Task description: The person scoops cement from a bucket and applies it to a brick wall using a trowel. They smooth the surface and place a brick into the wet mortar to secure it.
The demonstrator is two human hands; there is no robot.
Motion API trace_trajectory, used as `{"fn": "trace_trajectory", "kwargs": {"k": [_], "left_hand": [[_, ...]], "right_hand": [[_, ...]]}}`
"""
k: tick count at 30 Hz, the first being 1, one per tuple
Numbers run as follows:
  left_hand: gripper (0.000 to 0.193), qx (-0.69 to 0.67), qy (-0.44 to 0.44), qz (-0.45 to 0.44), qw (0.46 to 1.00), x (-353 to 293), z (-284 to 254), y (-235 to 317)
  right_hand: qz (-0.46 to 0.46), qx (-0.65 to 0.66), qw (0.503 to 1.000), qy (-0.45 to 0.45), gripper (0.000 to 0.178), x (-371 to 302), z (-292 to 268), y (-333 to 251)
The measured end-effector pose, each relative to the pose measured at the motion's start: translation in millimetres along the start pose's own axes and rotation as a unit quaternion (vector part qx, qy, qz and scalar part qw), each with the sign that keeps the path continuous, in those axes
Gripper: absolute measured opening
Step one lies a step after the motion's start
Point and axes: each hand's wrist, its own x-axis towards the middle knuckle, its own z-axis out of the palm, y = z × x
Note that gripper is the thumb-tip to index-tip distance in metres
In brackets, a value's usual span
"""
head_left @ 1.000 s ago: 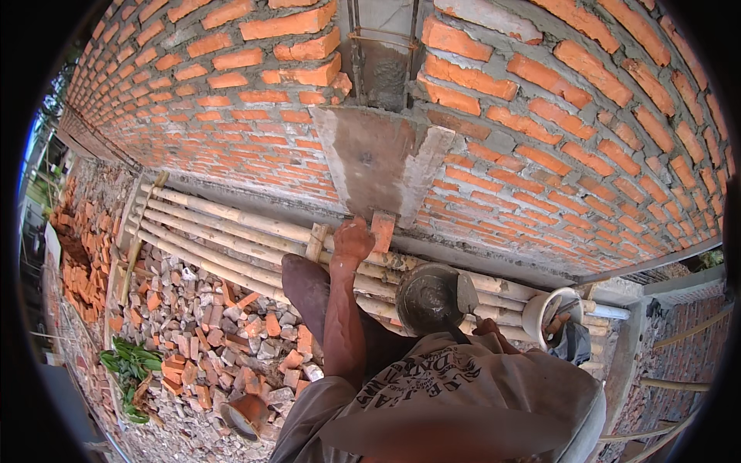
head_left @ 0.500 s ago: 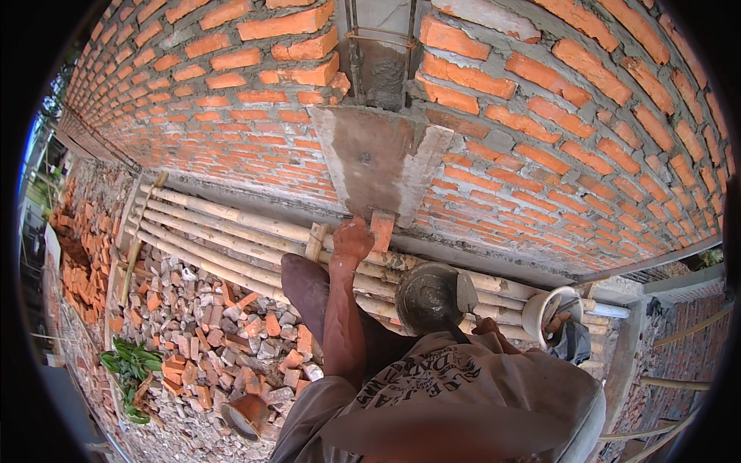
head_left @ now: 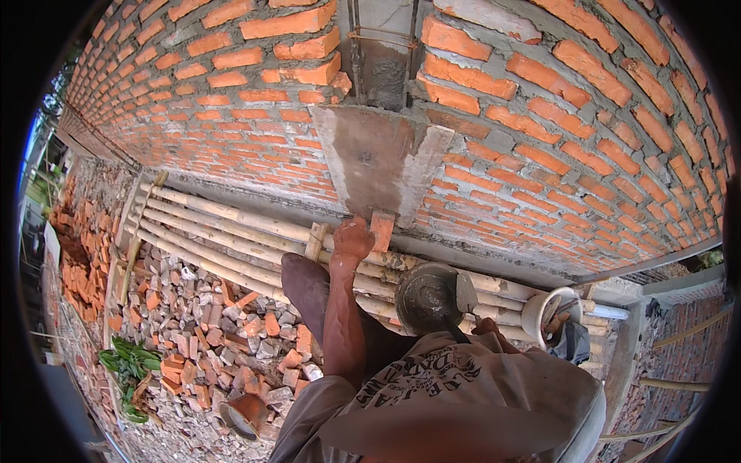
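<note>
My left hand is closed at the left edge of an orange brick, which it holds close to the foot of the wall, over the bamboo poles. Lower right, my right hand is partly hidden by my shirt. It grips a trowel, whose grey blade lies at the rim of a round dark bucket with wet grey mortar inside. Directly ahead, a board smeared with cement covers the lower part of a column gap in the brick wall.
Bamboo poles form a platform along the wall. At right stands a white bucket with things in it and a dark bag beside it. Brick rubble spreads below left, with a tipped bucket and a leafy plant.
</note>
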Motion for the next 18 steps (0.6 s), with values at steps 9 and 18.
{"fn": "trace_trajectory", "kwargs": {"k": [9, 18], "left_hand": [[0.038, 0.001, -0.030, -0.013, 0.999, 1, -5, 4], [0.038, 0.006, -0.023, -0.011, 1.000, 2, -3, 3]], "right_hand": [[0.011, 0.027, 1.000, 0.010, 0.068, -26, -14, -10], [-0.002, 0.021, 1.000, 0.005, 0.066, -16, -10, -6]]}}
